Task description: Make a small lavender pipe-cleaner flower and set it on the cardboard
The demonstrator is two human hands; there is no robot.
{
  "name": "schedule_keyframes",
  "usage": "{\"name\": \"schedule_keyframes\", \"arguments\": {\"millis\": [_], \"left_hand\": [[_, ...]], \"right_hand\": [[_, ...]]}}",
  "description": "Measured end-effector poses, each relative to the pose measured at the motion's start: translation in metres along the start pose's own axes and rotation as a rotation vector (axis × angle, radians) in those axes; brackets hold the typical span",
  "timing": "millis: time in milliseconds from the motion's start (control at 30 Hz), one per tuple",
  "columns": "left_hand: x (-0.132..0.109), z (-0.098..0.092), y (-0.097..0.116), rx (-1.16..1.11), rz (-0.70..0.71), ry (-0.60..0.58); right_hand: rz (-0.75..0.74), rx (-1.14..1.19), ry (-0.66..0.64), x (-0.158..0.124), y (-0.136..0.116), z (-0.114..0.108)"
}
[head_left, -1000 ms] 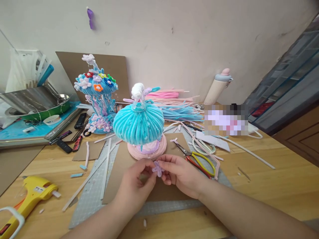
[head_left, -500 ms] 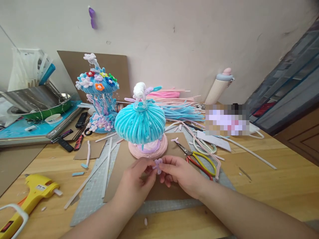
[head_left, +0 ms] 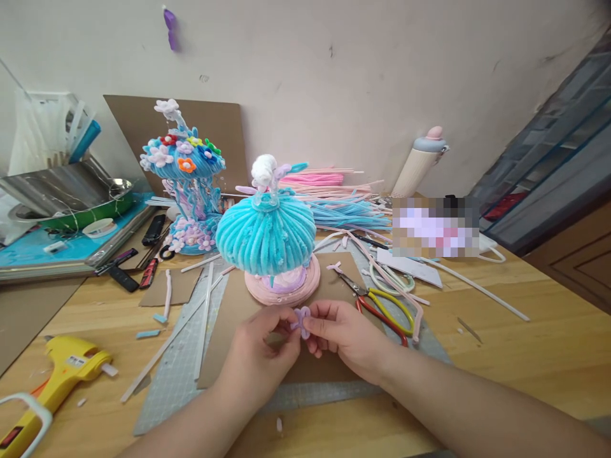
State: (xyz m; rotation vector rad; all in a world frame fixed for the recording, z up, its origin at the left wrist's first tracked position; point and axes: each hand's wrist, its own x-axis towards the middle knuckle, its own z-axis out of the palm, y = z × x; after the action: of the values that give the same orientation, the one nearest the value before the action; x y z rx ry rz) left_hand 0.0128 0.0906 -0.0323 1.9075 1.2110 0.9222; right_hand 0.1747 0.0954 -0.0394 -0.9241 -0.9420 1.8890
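Between my two hands is a small lilac pipe-cleaner flower (head_left: 301, 322) with looped petals. My left hand (head_left: 267, 340) pinches its left side between thumb and fingers. The petals on the right are gripped by my right hand (head_left: 337, 331), thumb in front. Just beyond my hands stands a turquoise pipe-cleaner lamp (head_left: 267, 235), its ribbed dome topped with a white fluffy ball, over a round pink base (head_left: 282, 294). Under my hands lies a brown cardboard sheet (head_left: 229, 350) on a grey cutting mat (head_left: 167, 394).
Scissors-like pliers (head_left: 389, 312) with yellow and red handles lie right of my hands. A yellow glue gun (head_left: 67, 362) rests at left. Behind are a flower-covered blue lamp (head_left: 184, 156), bundled pipe cleaners (head_left: 348, 213) and a cream bottle (head_left: 417, 168). A metal bowl (head_left: 71, 191) stands far left.
Both hands stay in nearly the same place. The lilac flower has turned slightly between my fingers, and the loops show at a different angle. The camera view has shifted a little.
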Motion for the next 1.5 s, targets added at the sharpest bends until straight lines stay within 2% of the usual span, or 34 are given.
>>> {"name": "schedule_keyframes", "arguments": {"millis": [633,767,867,1000,1067,1167,1367,1500], "left_hand": [[0.0003,0.0012,0.0024,-0.079,-0.057,-0.003],[0.0008,0.0018,0.005,-0.127,0.015,-0.039],[0.0027,0.0024,0.0063,-0.245,0.045,-0.076],[0.0058,0.0038,0.0026,-0.543,-0.104,-0.037],[0.0068,0.004,0.0005,-0.611,-0.142,-0.045],[0.0073,0.0035,0.0005,-0.578,-0.134,-0.067],[0.004,0.0022,0.0036,-0.324,-0.038,0.024],[0.0006,0.0015,0.0001,-0.199,-0.003,0.044]], "right_hand": [[0.0,0.017,-0.004,0.0018,0.0054,-0.0008],[-0.014,0.059,0.026,0.0035,0.0038,-0.0001],[-0.037,0.063,0.042,0.0045,0.002,-0.0015],[-0.029,0.033,0.01,0.0043,0.0003,-0.0031],[-0.017,0.022,-0.008,0.0038,0.0002,-0.0031],[-0.025,0.043,-0.013,0.0032,0.0006,-0.0033],[-0.036,0.085,-0.019,0.003,0.0013,-0.0043],[-0.015,0.09,-0.024,0.0016,0.0017,-0.0022]]}}
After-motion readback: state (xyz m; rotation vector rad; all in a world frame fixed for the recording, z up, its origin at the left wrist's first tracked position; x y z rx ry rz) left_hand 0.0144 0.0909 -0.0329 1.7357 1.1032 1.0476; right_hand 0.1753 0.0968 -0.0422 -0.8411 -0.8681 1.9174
